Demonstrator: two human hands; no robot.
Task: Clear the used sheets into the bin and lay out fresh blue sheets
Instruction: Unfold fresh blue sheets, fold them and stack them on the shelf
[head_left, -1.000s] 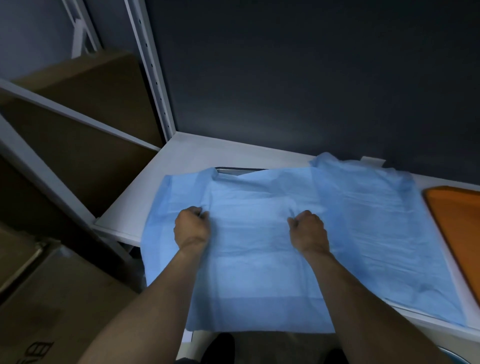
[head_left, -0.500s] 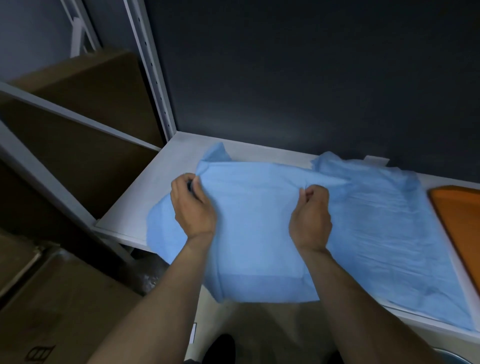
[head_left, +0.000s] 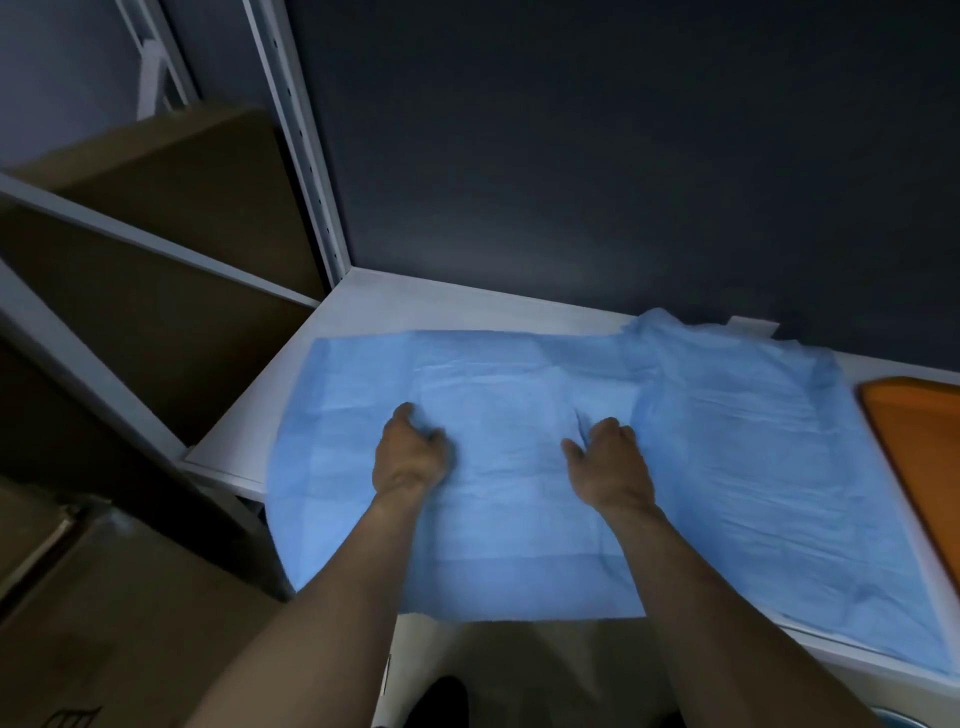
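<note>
A fresh blue sheet (head_left: 509, 374) lies spread over the left part of the white shelf (head_left: 363, 306), and its near edge hangs over the shelf's front. My left hand (head_left: 410, 452) and my right hand (head_left: 608, 462) rest on its middle, a forearm's width apart. Both have their fingers curled and pinch the fabric, with a small crease by the right fingers. A second blue sheet (head_left: 753, 441) covers the shelf to the right. Its left edge lies over the first sheet, and its back edge is rumpled against the wall.
An orange tray (head_left: 924, 431) sits at the shelf's right end, beside the second sheet. A white slotted upright (head_left: 296, 130) marks the shelf's left back corner. Cardboard boxes stand on the left rack (head_left: 182, 208) and below (head_left: 104, 623). A dark wall closes the back.
Both hands lifted the left sheet off the shelf, carried it back and left, and have laid it flat again. It now covers the dark item at the back.
</note>
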